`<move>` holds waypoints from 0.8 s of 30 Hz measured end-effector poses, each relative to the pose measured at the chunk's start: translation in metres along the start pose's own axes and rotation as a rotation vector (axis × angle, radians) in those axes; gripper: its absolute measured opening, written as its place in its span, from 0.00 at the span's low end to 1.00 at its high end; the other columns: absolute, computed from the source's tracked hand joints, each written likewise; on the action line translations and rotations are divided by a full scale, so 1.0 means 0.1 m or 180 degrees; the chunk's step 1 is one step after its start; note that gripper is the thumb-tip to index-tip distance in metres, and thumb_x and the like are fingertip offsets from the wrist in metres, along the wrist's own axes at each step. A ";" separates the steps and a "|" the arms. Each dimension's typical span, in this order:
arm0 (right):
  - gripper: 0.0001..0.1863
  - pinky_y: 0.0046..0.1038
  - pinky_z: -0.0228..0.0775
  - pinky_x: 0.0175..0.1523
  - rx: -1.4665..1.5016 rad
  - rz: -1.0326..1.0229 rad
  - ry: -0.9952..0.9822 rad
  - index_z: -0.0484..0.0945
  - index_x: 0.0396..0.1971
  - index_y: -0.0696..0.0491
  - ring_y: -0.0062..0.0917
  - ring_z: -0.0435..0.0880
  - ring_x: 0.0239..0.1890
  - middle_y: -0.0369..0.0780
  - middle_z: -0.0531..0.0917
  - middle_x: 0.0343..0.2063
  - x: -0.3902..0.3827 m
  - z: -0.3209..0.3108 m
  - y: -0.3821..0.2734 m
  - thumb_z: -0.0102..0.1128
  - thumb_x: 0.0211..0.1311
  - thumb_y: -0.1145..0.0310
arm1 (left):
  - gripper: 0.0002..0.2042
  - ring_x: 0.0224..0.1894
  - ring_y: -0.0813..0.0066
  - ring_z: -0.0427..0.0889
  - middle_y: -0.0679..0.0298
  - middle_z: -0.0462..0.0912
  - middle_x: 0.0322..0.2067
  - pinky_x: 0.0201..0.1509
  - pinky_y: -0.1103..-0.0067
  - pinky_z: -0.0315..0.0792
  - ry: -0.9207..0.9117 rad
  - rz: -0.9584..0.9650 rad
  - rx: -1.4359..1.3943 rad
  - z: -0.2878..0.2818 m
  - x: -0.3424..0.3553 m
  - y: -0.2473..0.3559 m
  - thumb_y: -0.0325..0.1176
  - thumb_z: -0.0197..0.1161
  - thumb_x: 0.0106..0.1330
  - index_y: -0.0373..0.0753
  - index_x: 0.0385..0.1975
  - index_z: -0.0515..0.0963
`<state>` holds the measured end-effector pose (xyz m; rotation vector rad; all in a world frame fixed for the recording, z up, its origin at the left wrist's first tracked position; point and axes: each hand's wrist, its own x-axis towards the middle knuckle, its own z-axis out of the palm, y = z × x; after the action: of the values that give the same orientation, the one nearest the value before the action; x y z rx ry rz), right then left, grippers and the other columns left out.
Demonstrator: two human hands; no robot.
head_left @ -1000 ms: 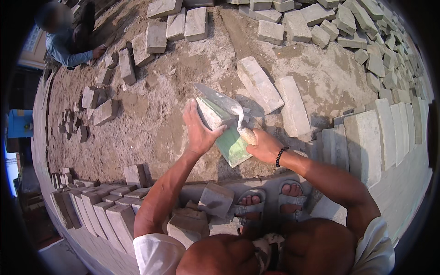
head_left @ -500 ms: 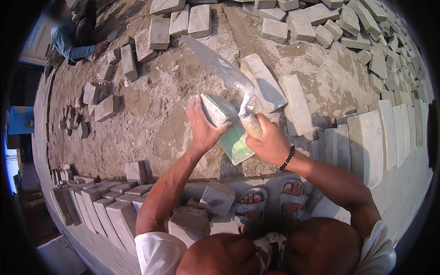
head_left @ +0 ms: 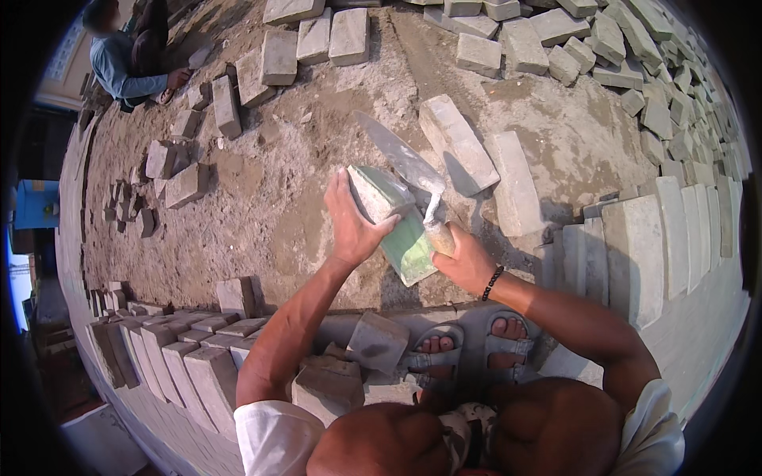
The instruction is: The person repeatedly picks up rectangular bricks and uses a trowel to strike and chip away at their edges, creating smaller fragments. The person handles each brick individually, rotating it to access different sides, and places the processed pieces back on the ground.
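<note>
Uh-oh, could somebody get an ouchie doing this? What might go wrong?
Maybe, in two ways. First, the right hand holds a trowel with its metal blade close to the left hand, so a slip might scrape those fingers. Second, the left hand grips a green-sided block, and the person's sandals leave the toes bare. A dropped block could tumble and hurt them.
</note>
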<state>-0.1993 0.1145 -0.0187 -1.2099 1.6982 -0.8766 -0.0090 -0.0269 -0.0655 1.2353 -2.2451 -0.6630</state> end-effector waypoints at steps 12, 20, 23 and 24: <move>0.25 0.43 0.73 0.43 -0.0404 0.0310 -0.0313 0.70 0.47 0.65 0.51 0.83 0.39 0.58 0.82 0.31 0.08 0.02 0.05 0.59 0.54 0.62 | 0.58 0.70 0.43 0.49 0.41 0.50 0.66 0.74 0.58 0.48 0.0034 -0.0060 -0.0063 -0.03 0.02 0.01 0.43 0.79 0.42 0.29 0.70 0.44; 0.25 0.45 0.73 0.43 0.0078 -0.0543 0.0360 0.70 0.46 0.65 0.53 0.82 0.38 0.58 0.82 0.32 0.04 -0.01 -0.33 0.60 0.54 0.61 | 0.59 0.70 0.43 0.49 0.40 0.50 0.66 0.74 0.58 0.48 0.0024 -0.0060 0.0043 -0.06 -0.01 0.02 0.43 0.79 0.43 0.29 0.70 0.44; 0.24 0.45 0.73 0.43 -0.0652 0.0233 -0.0381 0.72 0.45 0.65 0.54 0.82 0.39 0.59 0.82 0.32 0.15 0.07 0.14 0.59 0.54 0.62 | 0.59 0.70 0.43 0.49 0.40 0.49 0.67 0.74 0.58 0.47 -0.0018 -0.0078 -0.0036 -0.04 0.03 0.04 0.44 0.78 0.43 0.28 0.70 0.44; 0.24 0.45 0.73 0.44 -0.0663 0.0322 -0.0365 0.72 0.45 0.65 0.54 0.82 0.39 0.59 0.82 0.32 0.19 0.04 0.11 0.59 0.54 0.62 | 0.59 0.70 0.43 0.48 0.40 0.49 0.67 0.74 0.57 0.47 -0.0017 -0.0100 -0.0047 -0.05 0.04 0.01 0.45 0.78 0.43 0.28 0.70 0.44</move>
<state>-0.2030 0.0990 -0.0344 -1.2731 1.7733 -0.5693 -0.0085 -0.0302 -0.0605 1.2656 -2.2254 -0.6943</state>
